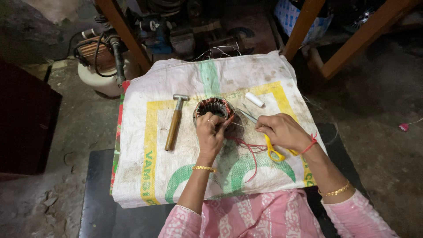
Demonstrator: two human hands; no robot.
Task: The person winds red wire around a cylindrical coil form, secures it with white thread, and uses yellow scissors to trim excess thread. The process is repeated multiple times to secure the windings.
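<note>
Left hand (210, 132): fingers curled shut, pinching fine wire at the near rim of the stator (214, 109), seemingly to steady the winding; gold bangle at the wrist. Right hand (282, 131): closed through the yellow-handled scissors (264, 134), steel blades angled away toward the stator, placed as if to trim; red thread tied at the wrist. Red wire leads (251, 152): thin, limp, trailing from the stator back between the two hands toward the person's pink patterned sleeves. Stator: ring-shaped laminated core, dark slotted steel with reddish copper coils, lying flat just beyond the left hand. Hammer (174, 123): steel head, worn wooden handle, lying idle to the left of the left hand, well within reach. White cylinder (254, 99): small, smooth, possibly a roll of sleeving, just beyond the right hand. Woven plastic sack (145, 154): white with yellow and green print, soiled, spread as a cover over the low bench.
</note>
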